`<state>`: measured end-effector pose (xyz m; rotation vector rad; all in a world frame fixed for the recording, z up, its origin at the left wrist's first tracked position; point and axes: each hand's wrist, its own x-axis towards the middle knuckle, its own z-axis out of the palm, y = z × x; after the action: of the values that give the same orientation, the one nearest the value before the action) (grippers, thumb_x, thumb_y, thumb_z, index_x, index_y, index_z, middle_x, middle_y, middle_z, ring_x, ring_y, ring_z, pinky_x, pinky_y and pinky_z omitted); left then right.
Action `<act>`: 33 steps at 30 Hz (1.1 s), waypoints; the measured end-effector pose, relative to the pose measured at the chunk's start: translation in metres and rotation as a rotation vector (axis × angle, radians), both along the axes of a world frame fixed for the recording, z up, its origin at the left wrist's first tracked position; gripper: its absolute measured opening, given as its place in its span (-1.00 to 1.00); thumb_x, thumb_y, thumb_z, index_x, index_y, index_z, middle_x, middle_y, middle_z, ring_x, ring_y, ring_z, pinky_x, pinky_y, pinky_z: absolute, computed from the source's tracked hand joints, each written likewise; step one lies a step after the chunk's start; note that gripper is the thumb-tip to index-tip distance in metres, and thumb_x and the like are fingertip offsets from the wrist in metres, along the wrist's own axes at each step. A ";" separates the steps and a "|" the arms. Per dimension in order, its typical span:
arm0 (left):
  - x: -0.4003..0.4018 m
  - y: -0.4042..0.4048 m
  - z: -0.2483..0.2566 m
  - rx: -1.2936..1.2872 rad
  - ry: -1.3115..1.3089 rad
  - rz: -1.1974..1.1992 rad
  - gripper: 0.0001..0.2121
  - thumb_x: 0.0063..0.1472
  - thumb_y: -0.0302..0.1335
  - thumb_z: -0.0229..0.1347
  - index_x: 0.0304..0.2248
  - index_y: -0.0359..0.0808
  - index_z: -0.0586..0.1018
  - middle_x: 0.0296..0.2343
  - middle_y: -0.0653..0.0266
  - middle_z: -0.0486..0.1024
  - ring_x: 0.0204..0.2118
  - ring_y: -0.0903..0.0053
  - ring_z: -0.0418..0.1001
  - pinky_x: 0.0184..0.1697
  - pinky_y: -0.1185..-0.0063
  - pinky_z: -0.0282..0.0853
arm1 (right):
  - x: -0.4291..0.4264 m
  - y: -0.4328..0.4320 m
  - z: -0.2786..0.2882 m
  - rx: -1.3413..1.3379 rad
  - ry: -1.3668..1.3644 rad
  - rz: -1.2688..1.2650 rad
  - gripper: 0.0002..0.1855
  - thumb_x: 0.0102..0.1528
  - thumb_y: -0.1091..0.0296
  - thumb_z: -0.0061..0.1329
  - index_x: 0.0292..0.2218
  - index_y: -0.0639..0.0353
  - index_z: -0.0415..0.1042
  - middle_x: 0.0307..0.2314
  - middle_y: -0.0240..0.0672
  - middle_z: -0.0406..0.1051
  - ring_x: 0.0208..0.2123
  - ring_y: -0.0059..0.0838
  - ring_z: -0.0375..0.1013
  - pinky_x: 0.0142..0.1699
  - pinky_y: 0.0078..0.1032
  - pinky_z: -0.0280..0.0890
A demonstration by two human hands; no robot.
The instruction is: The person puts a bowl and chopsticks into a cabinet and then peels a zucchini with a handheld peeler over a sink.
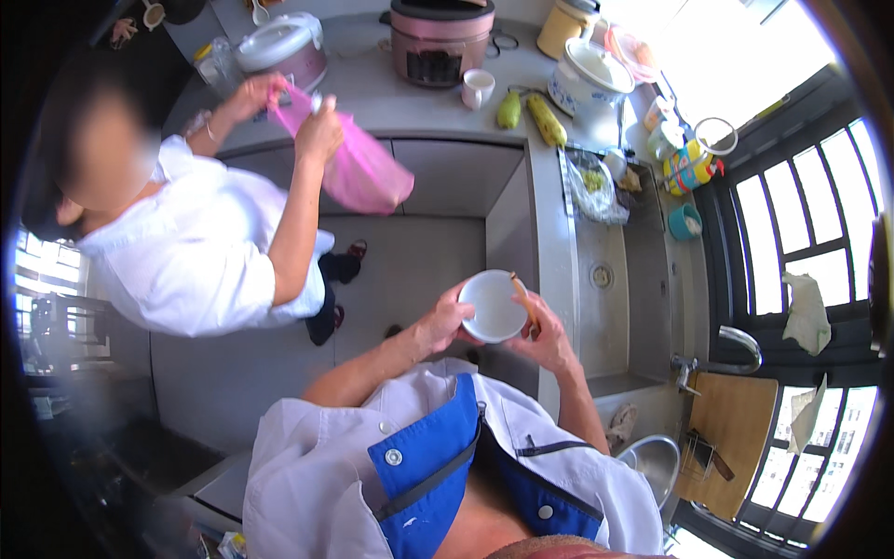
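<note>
A white bowl (494,306) is held in front of my chest. My left hand (448,318) grips its left side, with the thumb over the rim. On the right side, my right hand (543,332) holds the bowl together with a thin light-brown stick-like utensil (524,300), perhaps chopsticks, that lies against the rim. The inside of the bowl looks pale, and no food can be made out in it. To the left, another person (188,258) in a white shirt holds up a pink plastic bag (363,168) with both hands.
A steel sink (606,314) with a faucet (726,353) lies to my right; a wooden cutting board (730,433) is beyond. The counter (363,105) ahead holds a pink cooker (441,42), a white mug (478,89), green gourd-like vegetables (546,120) and a lidded white pot (590,73).
</note>
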<state>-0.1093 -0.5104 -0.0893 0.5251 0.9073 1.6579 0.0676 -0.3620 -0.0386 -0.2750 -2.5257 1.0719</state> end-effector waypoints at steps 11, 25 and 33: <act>-0.111 -0.113 0.032 -0.003 -0.026 0.099 -0.49 0.16 -0.48 -0.06 0.14 -0.20 0.30 -0.12 0.16 0.47 -0.19 0.32 0.57 -0.42 0.41 0.62 | -0.126 -0.108 0.075 0.220 -0.071 0.174 -0.50 -0.19 0.38 0.37 -0.18 0.25 0.50 -0.07 -0.13 0.38 -0.36 -0.39 0.50 -0.29 -0.46 0.46; -0.276 -0.188 0.058 0.078 -0.075 0.160 -0.53 0.27 -0.29 0.01 0.13 -0.22 0.29 -0.15 0.19 0.47 -0.23 0.45 0.57 -0.42 0.48 0.61 | -0.290 -0.188 0.115 0.404 0.040 0.157 -0.61 -0.18 0.38 0.38 -0.30 0.20 0.50 -0.05 -0.10 0.37 -0.17 -0.19 0.52 -0.17 -0.37 0.52; -0.467 -0.223 0.138 0.325 0.073 0.070 -0.33 0.27 -0.17 0.12 0.27 -0.10 0.12 0.09 0.33 0.32 0.00 0.55 0.45 -0.15 0.51 0.58 | -0.485 -0.197 0.165 0.316 0.201 0.119 -0.55 -0.28 0.38 0.40 -0.31 0.23 0.51 -0.16 -0.05 0.42 -0.17 -0.10 0.49 -0.21 -0.36 0.47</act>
<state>-0.5763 -0.7334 0.0484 0.7859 0.7171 1.8724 -0.4174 -0.5587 0.1264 0.0685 -2.5024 0.6847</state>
